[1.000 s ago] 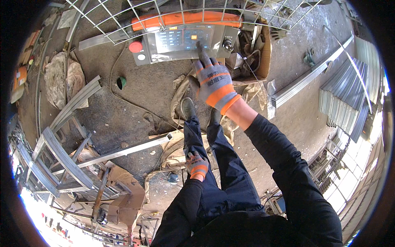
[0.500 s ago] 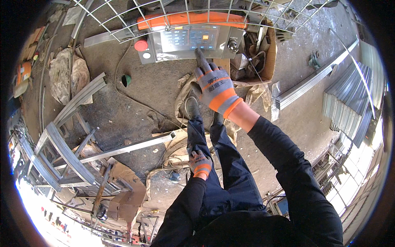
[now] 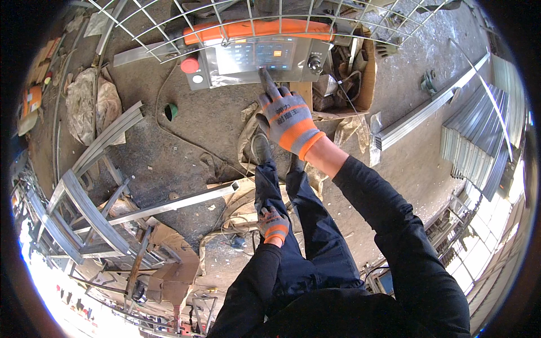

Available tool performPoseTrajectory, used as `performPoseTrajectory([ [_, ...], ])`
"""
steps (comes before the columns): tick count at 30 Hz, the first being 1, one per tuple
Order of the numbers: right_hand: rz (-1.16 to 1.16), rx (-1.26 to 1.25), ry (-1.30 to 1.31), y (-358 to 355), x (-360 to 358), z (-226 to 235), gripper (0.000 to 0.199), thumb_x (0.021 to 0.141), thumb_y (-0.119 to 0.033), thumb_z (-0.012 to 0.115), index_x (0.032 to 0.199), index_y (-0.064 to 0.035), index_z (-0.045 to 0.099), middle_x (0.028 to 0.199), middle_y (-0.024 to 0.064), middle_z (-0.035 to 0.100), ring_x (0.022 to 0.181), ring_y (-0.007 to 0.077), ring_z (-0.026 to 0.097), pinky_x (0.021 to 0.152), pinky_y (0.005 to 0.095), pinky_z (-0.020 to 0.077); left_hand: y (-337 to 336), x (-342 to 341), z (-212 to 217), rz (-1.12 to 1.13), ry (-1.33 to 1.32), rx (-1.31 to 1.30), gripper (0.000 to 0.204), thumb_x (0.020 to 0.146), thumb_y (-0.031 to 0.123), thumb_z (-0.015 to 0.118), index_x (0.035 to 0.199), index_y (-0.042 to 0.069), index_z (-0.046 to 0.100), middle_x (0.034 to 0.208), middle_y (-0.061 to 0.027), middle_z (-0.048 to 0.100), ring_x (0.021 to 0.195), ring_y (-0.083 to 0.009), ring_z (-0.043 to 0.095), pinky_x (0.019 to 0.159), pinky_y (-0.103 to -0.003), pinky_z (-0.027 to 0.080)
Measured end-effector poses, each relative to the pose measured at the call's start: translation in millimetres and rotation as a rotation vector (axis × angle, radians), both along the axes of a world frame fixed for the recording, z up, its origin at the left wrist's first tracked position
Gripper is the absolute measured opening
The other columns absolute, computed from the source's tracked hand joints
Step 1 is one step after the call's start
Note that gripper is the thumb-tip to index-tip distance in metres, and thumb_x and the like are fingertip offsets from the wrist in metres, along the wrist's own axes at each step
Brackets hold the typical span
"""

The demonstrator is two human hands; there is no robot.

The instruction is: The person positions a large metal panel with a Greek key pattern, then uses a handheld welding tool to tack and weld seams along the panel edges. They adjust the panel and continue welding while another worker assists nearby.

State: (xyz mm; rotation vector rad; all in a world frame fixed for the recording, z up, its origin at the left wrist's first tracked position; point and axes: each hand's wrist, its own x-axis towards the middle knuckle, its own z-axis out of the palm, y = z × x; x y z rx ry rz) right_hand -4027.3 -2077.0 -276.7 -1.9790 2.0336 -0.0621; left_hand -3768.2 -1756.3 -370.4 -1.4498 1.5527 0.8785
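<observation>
My right hand (image 3: 287, 121), in a grey and orange work glove, reaches forward with its index finger stretched out. The fingertip is at the lower edge of a lit touchscreen (image 3: 248, 53) on a grey control panel (image 3: 216, 80); contact cannot be made out for certain. Its other fingers are bent, the thumb is apart, and it holds nothing. On the panel are a red mushroom button (image 3: 189, 65) at the left, a white round button (image 3: 197, 79) below it and a black knob (image 3: 315, 64) at the right. My left hand (image 3: 273, 226), gloved alike, lies on my thigh with fingers apart.
An orange bar (image 3: 259, 28) and wire mesh (image 3: 220, 8) run across the panel's top. Right of it stands a cardboard box (image 3: 369, 84) of scrap. Metal profiles (image 3: 96, 214) lie at left, corrugated sheets (image 3: 479, 132) at right. A cable (image 3: 191, 141) crosses the floor.
My right hand has shifted slightly left and down in the picture, its index finger still stretched toward the screen's lower edge. The panel has moved slightly left in view. My left hand stays on my thigh.
</observation>
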Motion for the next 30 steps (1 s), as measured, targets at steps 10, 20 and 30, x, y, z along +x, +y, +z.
performPoseTrajectory([
  [10,-0.060,0.119,0.011,8.5,-17.0,4.7,0.053,0.094,-0.035,0.080,0.136,-0.0047,0.071,0.182,0.0289,0.033,0.128,0.0422,0.069,0.100,0.0542,0.0583,7.4,4.8,-6.5,0.006,0.002,0.018,0.072,0.096,0.044,0.070,0.158,0.009,0.059,0.155,-0.0211,0.059,0.142,-0.0458,0.060,0.117,-0.058,0.050],
  [20,-0.001,-0.593,0.056,-20.7,-63.6,170.3,0.046,0.092,-0.027,0.091,0.132,-0.0075,0.075,0.155,0.0249,0.065,0.144,0.0451,0.060,0.119,0.0554,0.0496,5.1,10.5,5.1,0.175,0.017,0.017,0.079,0.095,0.053,0.068,0.165,0.018,0.058,0.167,-0.0218,0.057,0.149,-0.0462,0.058,0.120,-0.060,0.046],
  [30,0.135,-0.351,0.448,-122.9,-155.9,311.8,0.077,0.103,-0.044,0.076,0.165,-0.0035,0.053,0.160,0.0231,0.062,0.142,0.0439,0.061,0.121,0.0542,0.0476,93.6,170.9,133.3,1.093,0.466,-0.399,0.078,0.105,0.051,0.068,0.163,0.002,0.056,0.165,-0.0249,0.059,0.155,-0.0433,0.053,0.129,-0.048,0.042],
])
